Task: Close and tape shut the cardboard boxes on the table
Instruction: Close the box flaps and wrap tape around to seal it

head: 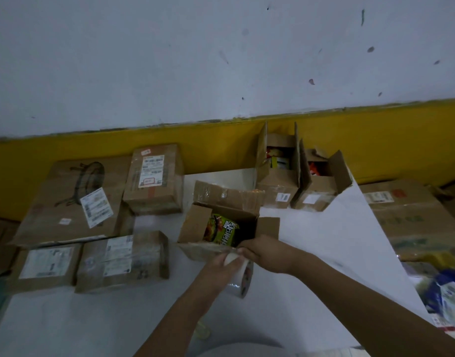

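Cardboard box (227, 195) open, left hand (221, 265) around half-hidden tape roll (243, 282), right hand (263, 251) at flap (203, 249), hold unclear

You get dim, flat, bluish light, no source in frame, shadows weak and soft. Everything's slightly soft; labels (96, 211) unreadable. Small glare on the tape roll (234, 287) mid-frame. Wide-angle bends the yellow wall band (92, 148); lower-left corner goes dark.

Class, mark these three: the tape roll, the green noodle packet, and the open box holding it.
tape roll (238, 284), head view, its clear outer winding.
green noodle packet (221, 231), head view, its printed front.
open box (226, 195), head view, its raised far flap.
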`<action>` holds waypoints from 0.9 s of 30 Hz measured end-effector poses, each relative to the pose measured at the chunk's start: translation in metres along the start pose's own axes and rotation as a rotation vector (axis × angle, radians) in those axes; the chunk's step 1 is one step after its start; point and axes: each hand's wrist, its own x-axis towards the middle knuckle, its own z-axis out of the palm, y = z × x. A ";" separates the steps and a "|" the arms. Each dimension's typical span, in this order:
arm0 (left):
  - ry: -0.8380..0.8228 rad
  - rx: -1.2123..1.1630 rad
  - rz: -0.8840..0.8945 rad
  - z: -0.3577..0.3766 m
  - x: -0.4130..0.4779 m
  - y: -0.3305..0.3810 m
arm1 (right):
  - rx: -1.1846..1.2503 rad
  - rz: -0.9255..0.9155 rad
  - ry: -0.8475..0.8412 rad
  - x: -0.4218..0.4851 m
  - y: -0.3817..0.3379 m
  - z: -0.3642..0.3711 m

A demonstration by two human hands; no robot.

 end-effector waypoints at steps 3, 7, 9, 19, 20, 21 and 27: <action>0.028 0.036 0.072 0.003 0.000 0.004 | 0.070 0.051 -0.012 0.005 0.002 -0.007; 0.011 0.024 0.092 0.004 0.001 0.007 | 0.188 0.177 -0.125 0.009 -0.002 -0.023; -0.017 0.012 0.129 0.003 0.001 0.007 | 0.187 0.195 -0.153 0.012 -0.001 -0.028; 0.036 0.057 0.126 -0.007 0.004 0.021 | 0.200 0.254 0.097 0.024 0.001 -0.013; 0.057 0.065 0.111 -0.008 0.005 0.025 | 0.165 0.269 0.113 0.027 0.001 -0.011; 0.069 0.096 0.099 -0.009 0.006 0.028 | 0.117 0.283 0.120 0.030 0.000 -0.010; 0.005 0.213 0.009 -0.018 0.000 0.011 | 0.031 0.410 0.158 0.037 0.000 -0.011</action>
